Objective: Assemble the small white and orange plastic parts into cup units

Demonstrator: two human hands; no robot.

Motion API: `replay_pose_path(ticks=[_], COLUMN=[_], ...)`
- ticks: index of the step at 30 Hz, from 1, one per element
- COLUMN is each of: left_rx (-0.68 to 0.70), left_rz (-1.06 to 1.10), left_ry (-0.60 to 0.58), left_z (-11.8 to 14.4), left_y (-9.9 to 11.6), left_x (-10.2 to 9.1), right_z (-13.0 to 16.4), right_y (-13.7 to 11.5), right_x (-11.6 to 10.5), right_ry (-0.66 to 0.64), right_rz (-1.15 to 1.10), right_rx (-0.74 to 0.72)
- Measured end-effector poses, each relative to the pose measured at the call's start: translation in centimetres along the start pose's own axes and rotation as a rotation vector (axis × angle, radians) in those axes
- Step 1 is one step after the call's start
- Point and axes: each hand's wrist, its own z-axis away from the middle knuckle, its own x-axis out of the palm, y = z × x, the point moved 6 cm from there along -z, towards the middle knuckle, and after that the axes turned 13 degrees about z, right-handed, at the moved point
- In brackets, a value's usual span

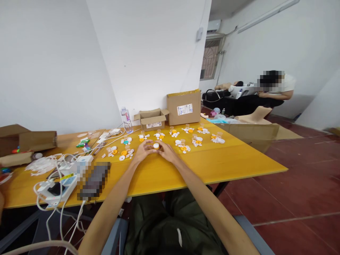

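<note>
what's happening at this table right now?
A person seated at the yellow wooden table holds a small round orange-and-white plastic piece between both hands, left hand and right hand, fingertips meeting around it. Beyond the hands lie small groups of white and orange plastic parts. Two brown cardboard boxes stand at the far edge. White cables sit to the left. Another person sits in the background.

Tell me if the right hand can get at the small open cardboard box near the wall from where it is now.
Probably yes. The right hand sits on the yellow table, helping the left hand hold a small orange piece. Only low scattered white and orange parts lie before the small open cardboard box; it would have to let go first.
</note>
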Motion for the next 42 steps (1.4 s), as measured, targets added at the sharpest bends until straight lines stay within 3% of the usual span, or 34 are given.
replay_pose_path(ticks=[6, 15, 26, 35, 42], left_rx=[0.021, 0.113, 0.170, 0.186, 0.194], left_rz=[-0.072, -0.362, -0.695, -0.785, -0.819], left_ry=[0.034, 0.137, 0.054, 0.009, -0.020], left_z=[-0.4, -0.4, 0.0, 0.0, 0.0], left_y=[-0.3, -0.4, 0.0, -0.2, -0.2], left_x=[-0.7, -1.8, -0.6, -0.4, -0.1], right_z=[-0.2, 0.0, -0.1, -0.5, -0.8], right_y=[1.7, 2.7, 3.7, 4.0, 4.6], right_x=[0.1, -0.3, -0.5, 0.2, 1.2], right_ry=[0.031, 0.103, 0.156, 0.126, 0.047], right_rz=[0.023, 0.106, 0.038, -0.139, -0.210], right_rx=[0.099, 0.221, 0.363, 0.369, 0.250])
